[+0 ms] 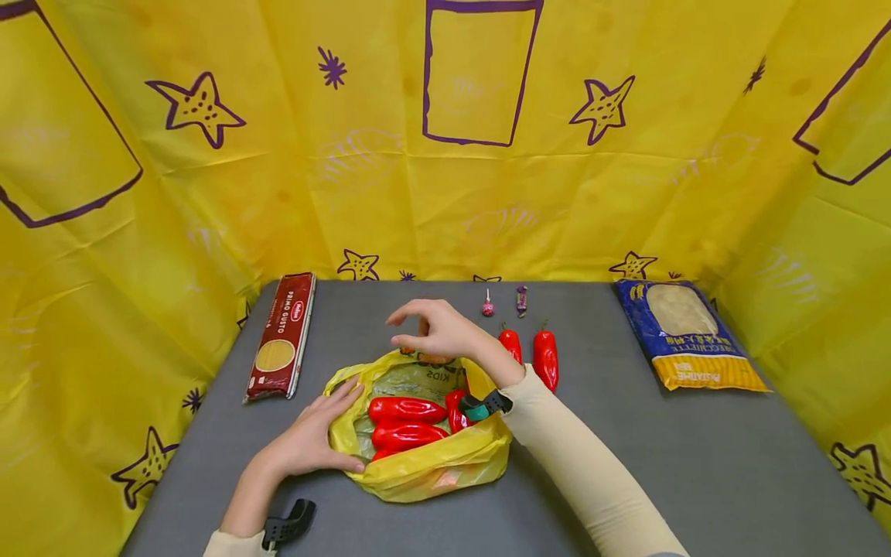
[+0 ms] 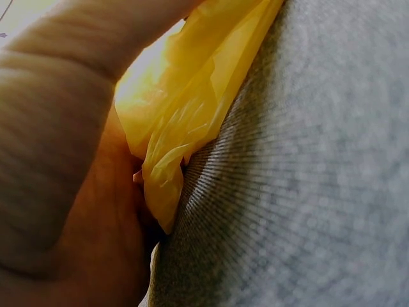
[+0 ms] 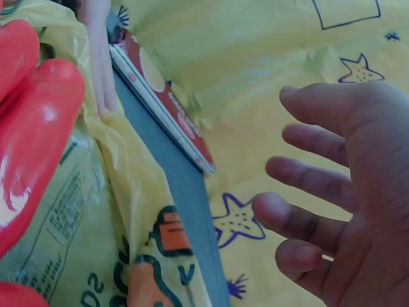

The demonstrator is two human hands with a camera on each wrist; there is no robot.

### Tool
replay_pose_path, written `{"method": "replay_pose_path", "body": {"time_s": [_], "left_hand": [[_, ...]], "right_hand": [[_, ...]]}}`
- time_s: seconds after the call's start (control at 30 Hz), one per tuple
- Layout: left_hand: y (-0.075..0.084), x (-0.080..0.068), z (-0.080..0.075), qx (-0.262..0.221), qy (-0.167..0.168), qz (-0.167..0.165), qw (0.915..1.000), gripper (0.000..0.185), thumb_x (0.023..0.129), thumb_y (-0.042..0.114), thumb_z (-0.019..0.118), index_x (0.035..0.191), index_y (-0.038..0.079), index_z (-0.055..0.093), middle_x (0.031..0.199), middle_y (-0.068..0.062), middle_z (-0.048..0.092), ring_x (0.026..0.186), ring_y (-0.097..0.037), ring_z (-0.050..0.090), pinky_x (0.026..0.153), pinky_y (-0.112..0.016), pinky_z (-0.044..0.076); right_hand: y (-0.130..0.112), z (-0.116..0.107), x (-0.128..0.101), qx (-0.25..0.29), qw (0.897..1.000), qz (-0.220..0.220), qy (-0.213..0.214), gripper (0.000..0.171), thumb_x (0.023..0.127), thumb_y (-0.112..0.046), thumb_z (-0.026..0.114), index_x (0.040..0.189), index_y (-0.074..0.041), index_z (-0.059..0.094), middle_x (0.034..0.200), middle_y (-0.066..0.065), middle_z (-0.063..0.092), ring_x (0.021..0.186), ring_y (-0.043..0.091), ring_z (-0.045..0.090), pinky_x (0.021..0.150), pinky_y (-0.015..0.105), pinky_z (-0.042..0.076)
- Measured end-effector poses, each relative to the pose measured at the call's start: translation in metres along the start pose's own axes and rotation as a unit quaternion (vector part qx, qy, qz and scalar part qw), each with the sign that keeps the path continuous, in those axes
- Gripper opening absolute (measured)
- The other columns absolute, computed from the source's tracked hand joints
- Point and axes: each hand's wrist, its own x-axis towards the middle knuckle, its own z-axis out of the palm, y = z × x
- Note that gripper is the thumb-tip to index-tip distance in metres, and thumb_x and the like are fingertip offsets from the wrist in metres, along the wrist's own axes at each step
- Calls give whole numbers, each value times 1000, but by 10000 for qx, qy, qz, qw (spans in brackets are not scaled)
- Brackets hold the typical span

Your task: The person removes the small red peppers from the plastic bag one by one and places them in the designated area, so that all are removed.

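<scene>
Creased yellow cloth (image 1: 376, 201) on three sides — purple stars (image 1: 604, 111), rectangle outlines (image 1: 483, 6) — around grey tabletop (image 1: 696, 464).

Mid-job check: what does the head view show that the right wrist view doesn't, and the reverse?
Only the head view: two loose red peppers on the table, a lollipop, a purple wrapped candy and the blue-and-yellow pasta bag.

Only the right wrist view: all five fingertips of the right grip, seen separately.

Both: that grip, the left grip at the yellow bag's rim, the bagged red peppers, the red packet, the table and the starred yellow cloth.
</scene>
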Motion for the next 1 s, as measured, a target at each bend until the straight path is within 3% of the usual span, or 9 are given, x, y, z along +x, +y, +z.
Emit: {"method": "replay_pose_path", "body": {"time_s": [0.33, 0.6, 0.73, 1.0], "left_hand": [[0, -1, 0, 18, -19, 31, 10000, 122, 69, 58, 95, 166, 11, 37, 176, -13, 24, 147, -65, 28, 109, -85, 25], [2, 0, -1, 47, -21, 52, 10000, 122, 70, 59, 95, 166, 12, 37, 176, -13, 24, 148, -64, 28, 109, -85, 26], [2, 0, -1, 2, -26, -18, 10000, 123, 69, 60, 95, 167, 13, 36, 176, -11, 24, 147, -65, 29, 108, -84, 27], [2, -1, 1, 21, 28, -26, 10000, 123, 68, 62, 95, 166, 15, 38, 176, -10, 26, 146, -58, 34, 109, -81, 31]], "right_hand": [[-9, 13, 12, 128, 9967, -227, -762, 30, 101, -25, 74, 128, -13, 76, 126, 3, 73, 62, 6, 63, 65, 22, 54], [-1, 25, 13, 621, 9893, -391, -1264, 30, 98, -19, 78, 126, -9, 76, 114, 8, 77, 58, 8, 58, 61, 21, 50], [5, 34, 10, 882, 9825, -328, -1610, 33, 96, -16, 79, 127, -4, 75, 113, 12, 77, 61, 10, 60, 63, 20, 51], [17, 58, 7, 863, 9732, -107, -2127, 38, 93, -20, 84, 128, -8, 75, 116, 9, 75, 70, 11, 58, 67, 19, 49]]}}
